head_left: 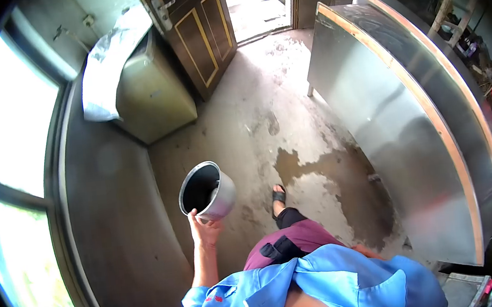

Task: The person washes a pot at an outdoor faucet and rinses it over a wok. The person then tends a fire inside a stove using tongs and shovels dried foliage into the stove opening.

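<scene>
My left hand [206,229] grips the rim of a round metal pot [221,195], with the thumb over the edge and the fingers beneath. The pot looks like a rice cooker's inner pot, dark inside and silver-grey outside. It is tilted so that its mouth faces left and up, and a small pale patch shows inside that I cannot make out. Only a bit of my right hand or forearm [367,251] shows beside my blue shirt, low at my side; its fingers are hidden.
A dark door [201,38] stands open onto a bright doorway. Left of it, a box-like appliance [156,97] bears a white plastic sheet [109,78]. Large metal-sided panels with wooden edging [386,121] line the right. A wet patch [350,178] darkens the concrete floor.
</scene>
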`<action>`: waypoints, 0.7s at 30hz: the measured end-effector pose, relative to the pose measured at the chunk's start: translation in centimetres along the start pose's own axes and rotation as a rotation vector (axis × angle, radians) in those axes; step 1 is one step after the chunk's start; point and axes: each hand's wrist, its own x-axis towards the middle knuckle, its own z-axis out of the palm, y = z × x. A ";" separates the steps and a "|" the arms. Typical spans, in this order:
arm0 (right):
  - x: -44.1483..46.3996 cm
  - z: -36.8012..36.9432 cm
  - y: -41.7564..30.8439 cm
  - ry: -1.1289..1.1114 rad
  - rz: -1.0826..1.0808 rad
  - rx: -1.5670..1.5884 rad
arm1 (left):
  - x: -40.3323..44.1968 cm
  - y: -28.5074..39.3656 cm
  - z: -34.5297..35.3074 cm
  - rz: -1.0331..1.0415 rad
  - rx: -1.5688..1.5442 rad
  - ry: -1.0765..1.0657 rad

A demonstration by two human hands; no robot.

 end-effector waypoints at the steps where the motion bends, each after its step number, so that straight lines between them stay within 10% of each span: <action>1: 1.3 -0.8 -4.0 0.002 -0.029 0.017 | 1.9 2.3 2.4 0.006 -0.010 -0.121; 13: 18.3 -14.7 -42.4 0.119 -0.309 0.178 | 17.6 15.9 15.7 -0.004 -0.039 0.192; 21: 25.0 -18.9 -47.8 0.227 -0.069 0.191 | 35.8 25.9 29.4 -0.074 0.055 0.036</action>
